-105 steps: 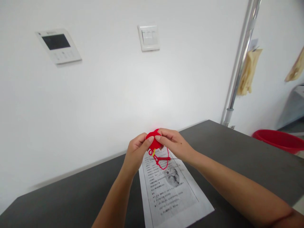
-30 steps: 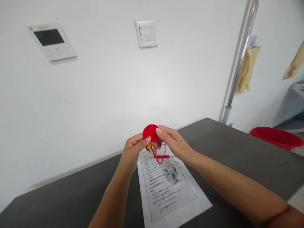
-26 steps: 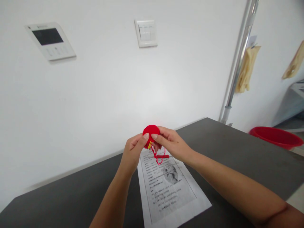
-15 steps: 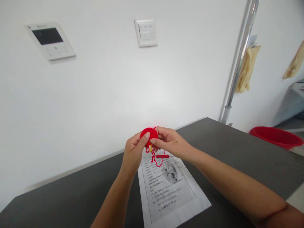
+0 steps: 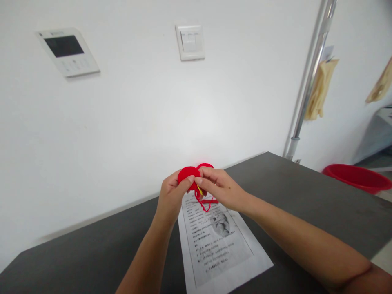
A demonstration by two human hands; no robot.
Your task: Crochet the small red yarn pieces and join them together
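A round red knitted or crocheted piece [image 5: 187, 175] is pinched between the thumb and fingers of my left hand [image 5: 172, 192]. The thumb and fingers of my right hand [image 5: 219, 185] close on its right edge, beside the left thumb. Below the fingers a small yellow clip or marker [image 5: 200, 190] shows, with a loop of red yarn [image 5: 207, 210] hanging down. Behind my right fingers rises more red material [image 5: 205, 165], mostly hidden. A thin red-handled tool, perhaps a crochet hook [image 5: 211, 201], lies on the printed sheet [image 5: 226, 261] under my hands.
The dark table [image 5: 294, 196] meets a white wall bearing an intercom panel [image 5: 70, 53] and a light switch [image 5: 190, 43]. To the right are a metal pole [image 5: 312, 77], hanging cream gloves [image 5: 321, 90] and a red basin [image 5: 357, 177] beyond the table edge.
The red round piece has shifted slightly left and turned between my hands. More red material shows behind my right fingers, and the yarn loop hangs a little higher.
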